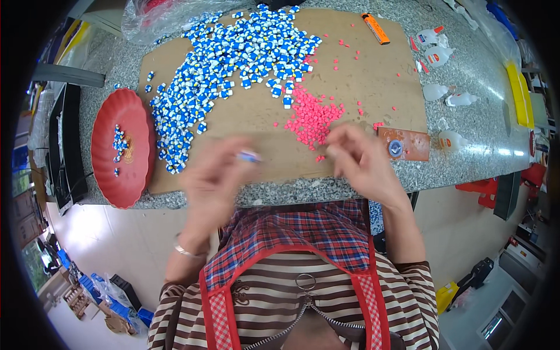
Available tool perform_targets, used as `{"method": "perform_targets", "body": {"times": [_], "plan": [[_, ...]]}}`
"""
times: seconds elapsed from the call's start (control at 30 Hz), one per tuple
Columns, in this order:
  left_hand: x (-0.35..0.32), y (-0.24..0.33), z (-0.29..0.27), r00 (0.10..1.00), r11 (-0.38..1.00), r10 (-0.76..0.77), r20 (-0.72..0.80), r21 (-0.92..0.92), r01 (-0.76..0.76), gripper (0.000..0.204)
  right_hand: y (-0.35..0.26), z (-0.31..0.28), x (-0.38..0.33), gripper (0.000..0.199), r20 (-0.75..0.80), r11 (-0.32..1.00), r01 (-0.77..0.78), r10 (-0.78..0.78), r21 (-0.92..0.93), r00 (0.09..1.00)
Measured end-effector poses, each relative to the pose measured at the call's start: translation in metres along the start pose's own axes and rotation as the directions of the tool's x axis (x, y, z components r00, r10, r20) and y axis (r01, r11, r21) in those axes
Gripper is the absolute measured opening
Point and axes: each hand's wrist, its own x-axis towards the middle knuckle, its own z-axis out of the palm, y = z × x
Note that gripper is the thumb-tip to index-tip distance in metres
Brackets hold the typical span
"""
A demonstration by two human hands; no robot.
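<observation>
My left hand (217, 172), smeared by motion, is closed on a small blue-and-white piece (251, 156) near the table's front edge. Curled fingers of my right hand (363, 162) come together at the near right side of a pile of tiny pink pieces (315, 116); whether anything is between their tips is hidden. A large heap of small blue-and-white pieces with yellow bits (233, 58) spreads over the brown cardboard (251, 119), ahead of my left hand. Right of my right hand lies a reddish-brown board (415, 143) with a small round dish (395, 148) on it.
A red scalloped oval tray (102, 157) at the left holds several blue-and-white pieces. An orange cutter (375, 29) rests at the far right of the cardboard. Squeeze bottles (438, 56) stand or lie along the right side of the granite tabletop (484, 125).
</observation>
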Motion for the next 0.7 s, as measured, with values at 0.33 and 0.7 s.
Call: {"method": "perform_targets", "body": {"times": [0.33, 0.7], "plan": [[0.016, 0.025, -0.120, 0.741, 0.504, 0.606, -0.289, 0.861, -0.076, 0.024, 0.018, -0.001, 0.035, 0.007, -0.249, 0.762, 0.082, -0.309, -0.642, 0.918], [0.105, -0.002, 0.040, 0.669, 0.498, 0.563, 0.486, 0.447, -0.743, 0.023, 0.022, -0.004, 0.022, 0.010, -0.090, 0.590, 0.182, -0.402, -0.787, 0.911]]}}
